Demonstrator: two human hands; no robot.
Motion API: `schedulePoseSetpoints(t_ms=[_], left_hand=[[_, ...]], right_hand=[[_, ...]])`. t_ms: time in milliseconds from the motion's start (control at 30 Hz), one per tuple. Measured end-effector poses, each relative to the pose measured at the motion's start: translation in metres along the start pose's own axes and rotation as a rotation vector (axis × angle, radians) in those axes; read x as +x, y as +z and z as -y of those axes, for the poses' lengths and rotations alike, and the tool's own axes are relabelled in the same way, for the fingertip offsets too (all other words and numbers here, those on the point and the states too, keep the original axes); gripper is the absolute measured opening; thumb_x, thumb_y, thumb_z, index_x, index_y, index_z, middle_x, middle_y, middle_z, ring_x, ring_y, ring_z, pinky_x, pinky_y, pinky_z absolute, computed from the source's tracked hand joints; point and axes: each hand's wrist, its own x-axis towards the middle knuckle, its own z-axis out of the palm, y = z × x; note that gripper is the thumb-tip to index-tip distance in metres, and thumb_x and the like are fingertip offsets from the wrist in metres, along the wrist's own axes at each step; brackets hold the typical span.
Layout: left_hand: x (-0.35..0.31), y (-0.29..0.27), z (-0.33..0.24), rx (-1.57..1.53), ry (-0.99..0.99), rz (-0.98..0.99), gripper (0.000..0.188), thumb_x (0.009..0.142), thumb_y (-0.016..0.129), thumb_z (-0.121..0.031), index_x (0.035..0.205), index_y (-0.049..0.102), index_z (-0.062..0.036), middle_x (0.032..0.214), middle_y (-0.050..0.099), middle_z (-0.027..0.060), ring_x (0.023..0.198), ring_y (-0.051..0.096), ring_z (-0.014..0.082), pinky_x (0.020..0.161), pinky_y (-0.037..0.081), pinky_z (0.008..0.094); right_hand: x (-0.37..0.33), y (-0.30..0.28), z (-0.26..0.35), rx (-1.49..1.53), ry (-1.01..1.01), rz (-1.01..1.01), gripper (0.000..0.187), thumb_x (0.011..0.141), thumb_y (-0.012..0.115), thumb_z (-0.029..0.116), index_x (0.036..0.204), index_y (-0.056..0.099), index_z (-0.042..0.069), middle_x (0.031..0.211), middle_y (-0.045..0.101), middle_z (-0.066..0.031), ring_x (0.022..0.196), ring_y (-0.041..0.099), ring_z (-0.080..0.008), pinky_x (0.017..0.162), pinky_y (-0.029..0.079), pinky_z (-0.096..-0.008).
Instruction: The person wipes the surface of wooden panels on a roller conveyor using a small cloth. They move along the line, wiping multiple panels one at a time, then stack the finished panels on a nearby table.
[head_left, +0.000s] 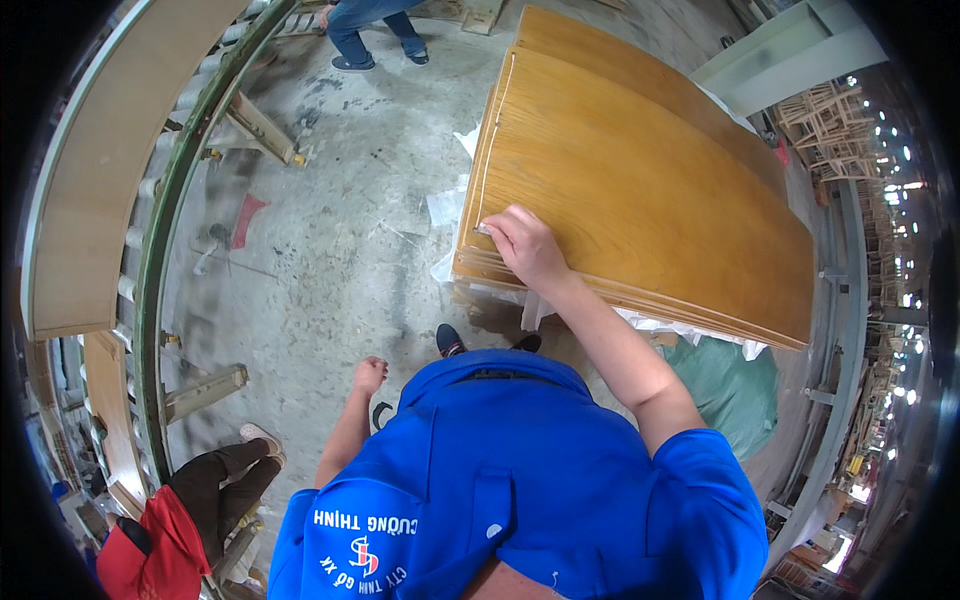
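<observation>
A stack of brown varnished wooden boards (640, 180) lies in front of me to the right. Over the near left corner of the top board is my right hand (525, 245), its thumb and fingers pinched together at the edge. A small pale bit shows at the fingertips, too small to name. From there a thin whitish line (497, 125) runs along the board's left edge; whether it is a cord or a strip, I cannot tell. My left hand (370, 374) hangs low by my left side, away from the boards, fingers curled in, with nothing visible in it.
To the left runs a green-railed roller conveyor (160, 250) carrying a pale panel (95, 190). A person in red (165, 545) is at the lower left; another person's legs (375, 30) are at the far side. A green plastic sheet (725, 390) lies beside the stack's near side.
</observation>
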Motion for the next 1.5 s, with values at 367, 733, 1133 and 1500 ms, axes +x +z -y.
schedulePoseSetpoints(t_ms=[367,733,1133,1500], left_hand=[[-0.003,-0.002,-0.006,0.036,0.008,0.001,0.021,0.080,0.050,-0.016,0.085,0.062,0.0006,0.072,0.064,0.0097,0.061,0.061,0.0156,0.057,0.050,0.0280],[-0.004,-0.007,-0.012,0.072,-0.002,0.026,0.019,0.080,0.051,-0.015,0.085,0.061,0.0006,0.070,0.062,0.0093,0.061,0.060,0.0155,0.056,0.050,0.0277],[-0.003,-0.011,-0.013,0.143,0.019,0.043,0.022,0.081,0.051,-0.017,0.088,0.062,0.0010,0.074,0.064,0.0102,0.062,0.062,0.0168,0.059,0.051,0.0282],[0.005,-0.011,-0.020,0.191,0.047,0.068,0.022,0.080,0.051,-0.016,0.088,0.062,0.0014,0.074,0.065,0.0107,0.062,0.062,0.0166,0.059,0.051,0.0282]], right_hand=[[0.004,-0.008,0.007,0.321,0.290,0.050,0.016,0.082,0.052,0.005,0.096,0.060,0.001,0.075,0.061,-0.0141,0.067,0.060,-0.0262,0.060,0.046,-0.0310],[0.001,-0.007,0.000,0.339,0.232,0.107,0.020,0.081,0.054,0.006,0.100,0.060,0.001,0.079,0.059,-0.0155,0.071,0.059,-0.0263,0.063,0.046,-0.0322],[-0.005,0.000,-0.001,0.194,0.122,0.029,0.016,0.081,0.061,0.013,0.091,0.063,0.002,0.073,0.058,-0.0138,0.065,0.057,-0.0287,0.059,0.046,-0.0349],[-0.031,-0.027,-0.005,0.141,0.188,-0.022,0.013,0.080,0.061,0.011,0.088,0.063,0.002,0.072,0.058,-0.0122,0.064,0.057,-0.0265,0.058,0.045,-0.0334]])
